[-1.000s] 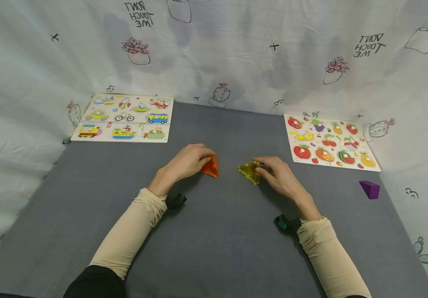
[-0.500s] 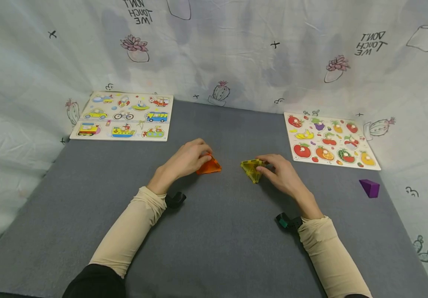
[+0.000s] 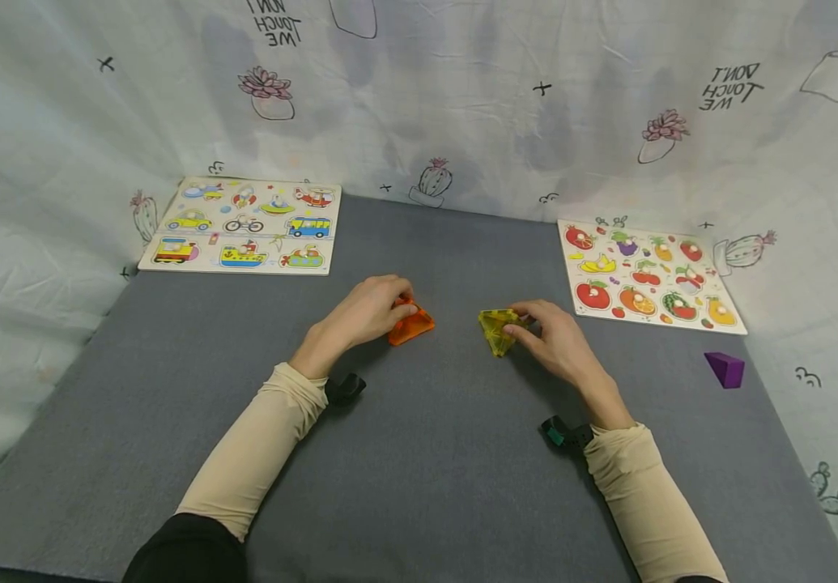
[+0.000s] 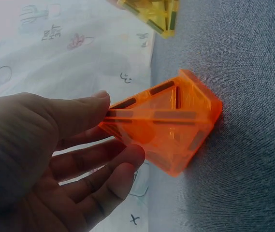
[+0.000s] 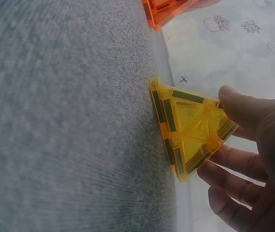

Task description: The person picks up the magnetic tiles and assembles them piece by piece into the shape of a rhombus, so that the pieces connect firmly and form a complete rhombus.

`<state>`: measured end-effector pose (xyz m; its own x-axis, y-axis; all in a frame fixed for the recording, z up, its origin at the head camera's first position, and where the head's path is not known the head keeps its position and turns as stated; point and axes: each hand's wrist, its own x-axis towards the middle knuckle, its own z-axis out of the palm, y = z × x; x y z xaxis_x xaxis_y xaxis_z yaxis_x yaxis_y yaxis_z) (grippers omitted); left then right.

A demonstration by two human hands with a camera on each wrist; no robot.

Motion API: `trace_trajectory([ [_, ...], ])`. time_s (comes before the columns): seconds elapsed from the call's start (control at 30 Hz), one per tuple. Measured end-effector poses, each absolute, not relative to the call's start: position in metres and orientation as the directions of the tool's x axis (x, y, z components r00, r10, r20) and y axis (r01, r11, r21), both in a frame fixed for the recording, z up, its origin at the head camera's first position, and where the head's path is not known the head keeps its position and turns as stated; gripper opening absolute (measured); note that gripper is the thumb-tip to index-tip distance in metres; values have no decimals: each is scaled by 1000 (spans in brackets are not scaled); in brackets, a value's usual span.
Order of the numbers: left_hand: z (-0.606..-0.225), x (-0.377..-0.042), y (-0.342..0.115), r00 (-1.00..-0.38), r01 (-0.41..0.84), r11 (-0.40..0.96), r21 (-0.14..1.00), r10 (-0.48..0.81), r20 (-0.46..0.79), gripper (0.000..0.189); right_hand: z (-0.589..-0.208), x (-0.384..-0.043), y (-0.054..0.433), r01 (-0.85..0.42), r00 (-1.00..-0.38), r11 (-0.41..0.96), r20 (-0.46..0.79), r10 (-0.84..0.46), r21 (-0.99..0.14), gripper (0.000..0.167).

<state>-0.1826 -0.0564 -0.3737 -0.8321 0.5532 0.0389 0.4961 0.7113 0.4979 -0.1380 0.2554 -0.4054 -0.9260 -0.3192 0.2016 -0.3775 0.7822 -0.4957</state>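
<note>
- My left hand [image 3: 363,312], half-curled, pinches orange pyramid [image 3: 410,327], in from far edge of table [image 3: 419,461].
- My right hand [image 3: 555,344], likewise, pinches yellow pyramid [image 3: 495,328], near orange.
- Purple block [image 3: 726,370] by right edge.

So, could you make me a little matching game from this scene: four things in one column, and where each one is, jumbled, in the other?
Things:
1. Orange piece
2. Yellow piece
3. Purple block
4. Vehicle board

Places:
A. Near the fruit board, in neither hand
B. In the fingers of the right hand
C. At the back left of the table
D. In the fingers of the left hand

Pairs: 1-D, 2-B, 3-A, 4-C
</note>
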Motion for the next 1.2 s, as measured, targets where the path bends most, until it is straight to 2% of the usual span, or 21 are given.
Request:
trace_trajectory([
  [0.7,-375,-181,-55,-861,437,753,492,509,-15,30,-407,-138,256,-328,-944,812,183,-273,-483,33],
  [0.87,-376,-183,-60,-837,455,749,481,544,-56,32,-407,-139,258,-319,-947,814,147,-284,-485,38],
  [1.2,-379,-187,-71,-778,488,746,453,607,-163,50,-406,-140,271,-316,-936,815,21,-351,-486,54],
])
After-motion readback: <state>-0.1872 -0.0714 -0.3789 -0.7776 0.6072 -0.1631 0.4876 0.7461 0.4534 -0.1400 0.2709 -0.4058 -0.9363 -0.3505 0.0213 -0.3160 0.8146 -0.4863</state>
